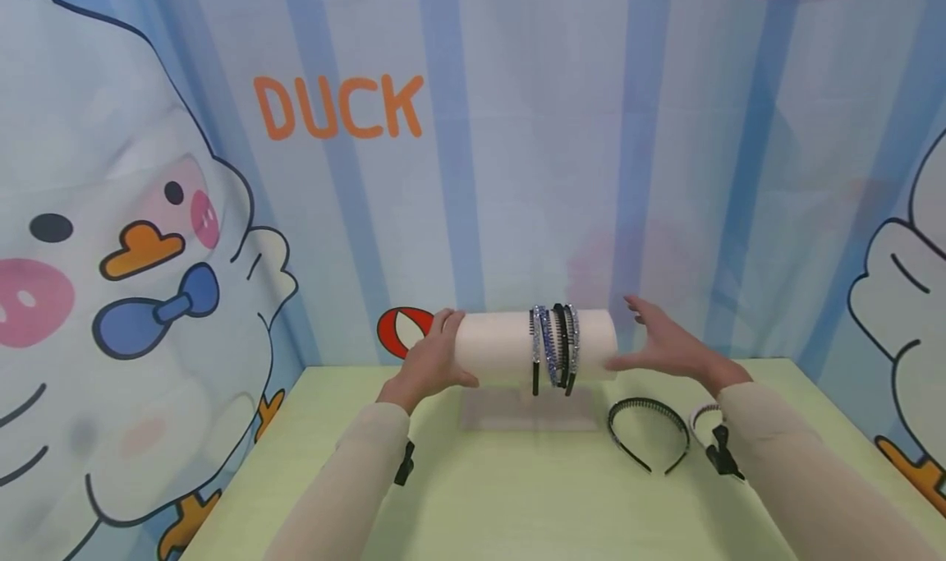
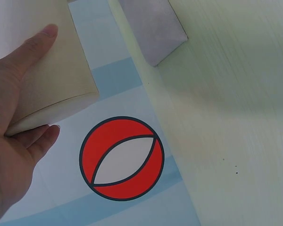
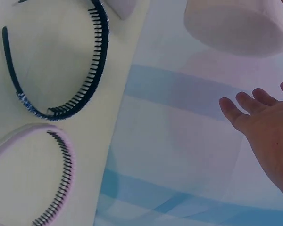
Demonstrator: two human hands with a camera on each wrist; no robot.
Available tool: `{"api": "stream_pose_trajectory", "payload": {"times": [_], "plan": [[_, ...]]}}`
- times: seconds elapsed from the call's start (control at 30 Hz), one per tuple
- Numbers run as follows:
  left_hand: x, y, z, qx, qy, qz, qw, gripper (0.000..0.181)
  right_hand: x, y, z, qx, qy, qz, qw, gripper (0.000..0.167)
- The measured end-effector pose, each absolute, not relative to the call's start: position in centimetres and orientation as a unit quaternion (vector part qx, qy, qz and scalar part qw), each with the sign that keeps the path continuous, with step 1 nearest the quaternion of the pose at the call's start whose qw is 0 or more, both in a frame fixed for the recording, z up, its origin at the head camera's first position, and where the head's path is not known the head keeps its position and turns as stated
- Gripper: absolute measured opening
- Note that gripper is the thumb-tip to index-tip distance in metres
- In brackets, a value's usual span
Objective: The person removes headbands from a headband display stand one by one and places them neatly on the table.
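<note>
A white padded roll (image 1: pixel 491 343) lies sideways on a pale base (image 1: pixel 528 411), forming a headband stand. Several glittery and black headbands (image 1: pixel 550 347) ring it right of its middle. My left hand (image 1: pixel 431 362) grips the roll's left end; in the left wrist view the thumb (image 2: pixel 40 42) lies along the roll's surface and fingertips show past its end. At the other end, my right hand (image 1: pixel 668 346) is spread with straight fingers. In the right wrist view those fingers (image 3: pixel 231 110) stand apart from the roll's end face (image 3: pixel 236 35); whether the thumb touches it I cannot tell.
On the light green table (image 1: pixel 473 495), a black toothed headband (image 1: pixel 650 405) lies right of the stand. Beside it is a pale pink headband (image 3: pixel 68 165), partly behind my right sleeve in the head view. A duck-print curtain (image 1: pixel 532 134) hangs along the back edge.
</note>
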State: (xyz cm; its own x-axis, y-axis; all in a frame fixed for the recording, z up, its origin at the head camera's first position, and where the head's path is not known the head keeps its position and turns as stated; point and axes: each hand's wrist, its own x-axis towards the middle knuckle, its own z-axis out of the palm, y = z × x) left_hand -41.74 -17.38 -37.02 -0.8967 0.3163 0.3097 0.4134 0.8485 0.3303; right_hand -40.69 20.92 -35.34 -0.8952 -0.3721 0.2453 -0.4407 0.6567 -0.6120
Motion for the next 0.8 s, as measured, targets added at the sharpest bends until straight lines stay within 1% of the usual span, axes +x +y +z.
{"api": "stream_pose_trajectory", "payload": {"times": [0.27, 0.4, 0.57, 0.8], "plan": [[-41.7, -17.4, -37.1, -0.192, -0.953, -0.198, 0.123, 0.111, -41.1, 18.7, -34.5, 0.255, -0.912, 0.317, 0.051, 0.123], [-41.7, -17.5, -37.2, -0.193, -0.953, -0.198, 0.122, 0.112, -41.4, 17.6, -34.5, 0.282, -0.910, 0.298, 0.061, 0.128], [-41.6, -17.5, -37.2, -0.193, -0.953, -0.199, 0.119, 0.113, -41.7, 16.4, -34.4, 0.313, -0.918, 0.229, 0.080, 0.132], [-41.7, -17.5, -37.1, -0.194, -0.953, -0.199, 0.123, 0.112, -42.0, 15.3, -34.3, 0.302, -0.938, 0.142, 0.097, 0.136]]}}
